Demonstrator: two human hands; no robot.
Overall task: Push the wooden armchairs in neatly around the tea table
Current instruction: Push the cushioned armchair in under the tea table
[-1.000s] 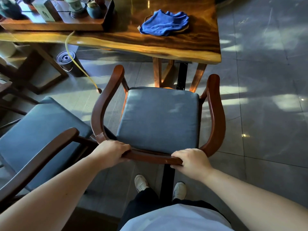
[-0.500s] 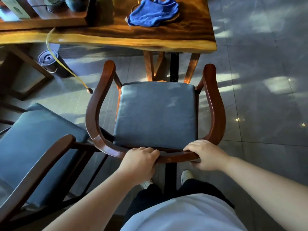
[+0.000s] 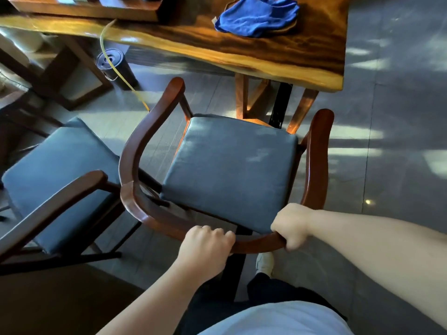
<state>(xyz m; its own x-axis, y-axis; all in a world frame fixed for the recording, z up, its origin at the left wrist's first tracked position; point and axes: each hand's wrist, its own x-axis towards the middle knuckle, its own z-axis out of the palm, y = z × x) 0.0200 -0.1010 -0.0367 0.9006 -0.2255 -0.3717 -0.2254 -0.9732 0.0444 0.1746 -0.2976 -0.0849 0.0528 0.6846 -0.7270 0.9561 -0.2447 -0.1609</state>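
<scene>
A wooden armchair [image 3: 135, 151] with a dark grey seat cushion stands in front of me, its open front facing the tea table [image 3: 278, 52]. My left hand [image 3: 205, 245] and my right hand [image 3: 290, 223] both grip the curved back rail, left near its middle, right toward its right end. The chair's front edge sits just short of the table's edge, near the table's right-end legs. A second armchair [image 3: 55, 201] of the same kind stands at the left, close beside the first and turned at an angle.
A blue cloth [image 3: 256, 15] lies on the tabletop near its right end. A wooden tea tray [image 3: 84, 10] sits at the back left. A dark cylindrical bin [image 3: 113, 66] with a yellow hose stands under the table. Grey tiled floor spreads to the right.
The chair has swung a little, its front now angled to the right. My left hand slid right along the back rail to its middle; my right hand moved toward the right end.
</scene>
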